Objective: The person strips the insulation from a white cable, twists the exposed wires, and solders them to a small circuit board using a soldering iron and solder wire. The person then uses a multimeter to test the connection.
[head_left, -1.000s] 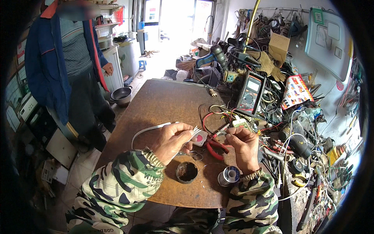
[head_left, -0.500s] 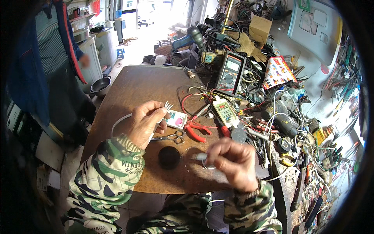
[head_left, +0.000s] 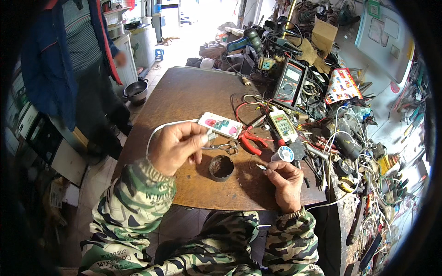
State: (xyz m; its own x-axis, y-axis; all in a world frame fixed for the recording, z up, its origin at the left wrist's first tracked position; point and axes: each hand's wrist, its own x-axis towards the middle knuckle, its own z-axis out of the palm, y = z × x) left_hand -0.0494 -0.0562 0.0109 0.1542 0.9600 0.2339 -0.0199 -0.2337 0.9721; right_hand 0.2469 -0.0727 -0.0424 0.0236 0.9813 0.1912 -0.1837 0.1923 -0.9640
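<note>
White cable end (head_left: 211, 136) pinched in fingers of left hand (head_left: 176, 146), pointing rightward; small pale piece (head_left: 261, 167) gripped by fingers of right hand (head_left: 286, 183), angled leftward beside wire spool (head_left: 282, 154).

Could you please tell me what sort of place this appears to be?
Probably a small electrical repair workshop: there is a grey, black-cased rectangular multimeter, a pair of red-handled metal pliers on the brown wooden table, and a heap of tangled multicoloured wires at the right.

Wide fisheye view from the wearer's head, facing forward and down, close above a brown table (head_left: 195, 94)
</note>
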